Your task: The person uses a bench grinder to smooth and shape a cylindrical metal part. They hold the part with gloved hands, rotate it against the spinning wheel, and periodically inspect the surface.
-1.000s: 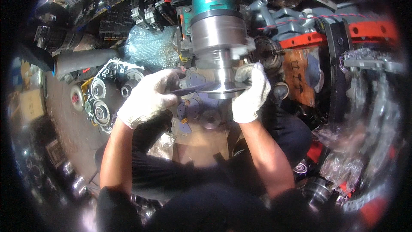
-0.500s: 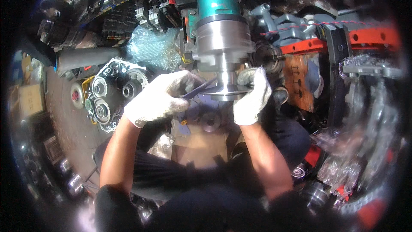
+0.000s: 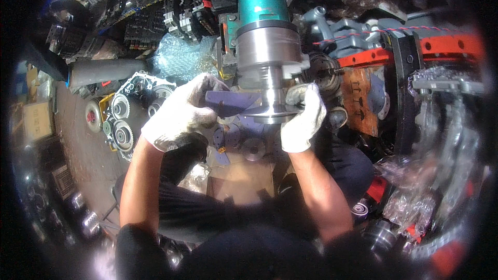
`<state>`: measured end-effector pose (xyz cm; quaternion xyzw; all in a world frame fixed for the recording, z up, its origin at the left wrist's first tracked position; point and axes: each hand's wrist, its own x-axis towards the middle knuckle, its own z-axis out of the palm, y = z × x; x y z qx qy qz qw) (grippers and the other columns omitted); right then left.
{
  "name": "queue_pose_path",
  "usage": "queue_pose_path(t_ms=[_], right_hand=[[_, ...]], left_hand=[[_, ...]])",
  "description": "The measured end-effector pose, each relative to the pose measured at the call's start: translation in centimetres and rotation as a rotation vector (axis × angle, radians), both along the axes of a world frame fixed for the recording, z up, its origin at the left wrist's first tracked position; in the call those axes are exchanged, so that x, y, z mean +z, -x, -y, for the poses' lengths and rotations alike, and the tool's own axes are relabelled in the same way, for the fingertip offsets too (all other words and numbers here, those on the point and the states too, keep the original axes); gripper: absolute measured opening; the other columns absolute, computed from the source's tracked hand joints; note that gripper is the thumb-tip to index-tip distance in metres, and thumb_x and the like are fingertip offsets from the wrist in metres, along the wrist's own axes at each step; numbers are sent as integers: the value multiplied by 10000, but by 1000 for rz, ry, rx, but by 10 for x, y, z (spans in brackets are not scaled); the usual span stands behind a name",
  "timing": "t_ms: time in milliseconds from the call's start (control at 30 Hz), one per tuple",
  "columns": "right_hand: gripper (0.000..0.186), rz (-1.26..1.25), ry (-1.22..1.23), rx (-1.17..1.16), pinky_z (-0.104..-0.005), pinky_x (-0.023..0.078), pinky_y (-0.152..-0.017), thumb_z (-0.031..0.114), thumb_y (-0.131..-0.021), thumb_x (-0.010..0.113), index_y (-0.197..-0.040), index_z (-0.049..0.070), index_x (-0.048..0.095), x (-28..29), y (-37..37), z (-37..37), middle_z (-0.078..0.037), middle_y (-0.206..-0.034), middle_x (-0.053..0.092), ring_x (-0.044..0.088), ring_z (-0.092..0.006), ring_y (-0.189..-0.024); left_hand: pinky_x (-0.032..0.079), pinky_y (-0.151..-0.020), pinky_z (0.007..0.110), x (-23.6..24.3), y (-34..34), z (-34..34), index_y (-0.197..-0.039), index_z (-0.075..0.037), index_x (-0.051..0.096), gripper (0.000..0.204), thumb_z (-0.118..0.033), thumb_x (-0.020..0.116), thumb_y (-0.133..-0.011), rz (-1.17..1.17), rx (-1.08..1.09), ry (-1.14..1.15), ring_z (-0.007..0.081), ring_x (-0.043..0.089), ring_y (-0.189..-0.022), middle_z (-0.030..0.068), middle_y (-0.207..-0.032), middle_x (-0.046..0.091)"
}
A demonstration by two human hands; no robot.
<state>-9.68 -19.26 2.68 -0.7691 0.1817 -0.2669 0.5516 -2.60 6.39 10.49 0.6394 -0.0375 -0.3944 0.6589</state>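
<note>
My left hand (image 3: 184, 111), in a white glove, grips a flat dull-purple strip (image 3: 232, 101), which reaches toward the rim of a shiny steel flanged disc (image 3: 268, 116). The disc sits on a short shaft below a blurred steel chuck (image 3: 267, 46) under a teal machine housing (image 3: 261, 0). My right hand (image 3: 303, 119), also gloved, is closed at the disc's right edge, fingertips curled beside the shaft; whether it grips the disc or something behind it is unclear. Purple plates with holes (image 3: 228, 140) lie beneath the disc.
A gear assembly (image 3: 122, 135) and bubble wrap (image 3: 179, 57) are at the left. To the right are an orange board (image 3: 360, 116), a black upright bar (image 3: 407, 93), red beams (image 3: 451, 45), grey castings (image 3: 345, 36) and plastic-wrapped parts (image 3: 410, 207). Cardboard (image 3: 238, 181) lies between my legs.
The purple strip has tilted so more of its flat face shows, and my left hand has shifted slightly up and left since half a second ago. My right hand stays by the disc.
</note>
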Motion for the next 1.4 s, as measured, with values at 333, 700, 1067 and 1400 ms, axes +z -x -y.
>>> queue_pose_path(t_ms=[333, 700, 1067, 1400], right_hand=[[418, -48, 29, 33, -458, 485, -714, 204, -1117, 412, -809, 10, 619, 7, 0, -1, -145, -738, 641, 615, -300, -687], [468, -22, -154, 30, -430, 481, -703, 242, -1125, 400, -779, 12, 614, 12, -1, -3, -133, -711, 646, 624, -259, -682], [426, -13, -33, 47, -443, 484, -714, 227, -1109, 427, -793, 11, 615, 2, -1, 1, -136, -726, 652, 622, -273, -684], [416, -1, 44, 31, -463, 495, -695, 216, -1097, 423, -792, 11, 620, 5, -2, -1, -158, -746, 653, 629, -314, -691]], left_hand=[[562, -958, 384, -6, 8, 15, -1278, -9, 672, 503, 92, 610, -789, 488, -124, -316, 282, 709, -1052, 164, -1150, 714], [511, -1109, 390, -9, 3, 8, -1476, -16, 589, 778, -239, 843, -775, -12, -199, 16, 221, 620, -1288, 119, -1406, 641], [453, -1179, 423, 6, 1, 9, -1485, -38, 626, 666, -451, 763, -980, 278, -362, -123, 283, 587, -1373, 140, -1506, 608], [549, -992, 329, -14, -19, 1, -1271, 0, 750, 369, -270, 664, -1035, -29, -216, -131, 154, 691, -1112, 86, -1208, 766]])
